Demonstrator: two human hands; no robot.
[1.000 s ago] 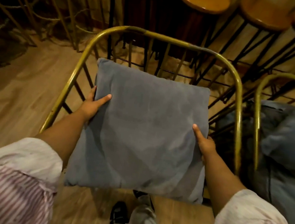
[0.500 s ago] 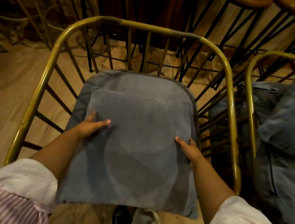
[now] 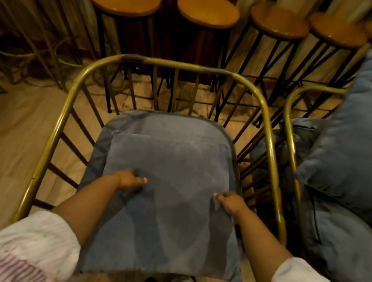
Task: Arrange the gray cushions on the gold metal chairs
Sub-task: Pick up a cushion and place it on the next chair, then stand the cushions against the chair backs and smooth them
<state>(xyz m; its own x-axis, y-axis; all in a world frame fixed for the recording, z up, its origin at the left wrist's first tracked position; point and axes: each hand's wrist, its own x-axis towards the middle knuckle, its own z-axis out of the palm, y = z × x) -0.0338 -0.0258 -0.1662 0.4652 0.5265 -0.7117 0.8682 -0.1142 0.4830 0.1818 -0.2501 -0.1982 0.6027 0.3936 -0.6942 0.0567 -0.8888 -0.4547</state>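
My left hand [image 3: 130, 178] and right hand [image 3: 230, 201] each pinch the cushion [image 3: 165, 206], which lies flat on the chair [image 3: 53, 133] seat with its near edge overhanging toward 6 o'clock. At 3 o'clock, a second chair [image 3: 291, 118] holds more cushions [image 3: 358, 142]. Stools [image 3: 208, 9] line 12 o'clock.

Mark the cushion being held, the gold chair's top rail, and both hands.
Cushion [image 3: 169, 168]: head view, centre of top face.
Chair rail [image 3: 176, 64]: head view, middle of back rail.
Left hand [image 3: 130, 178]: head view, knuckles.
Right hand [image 3: 231, 202]: head view, back of hand.
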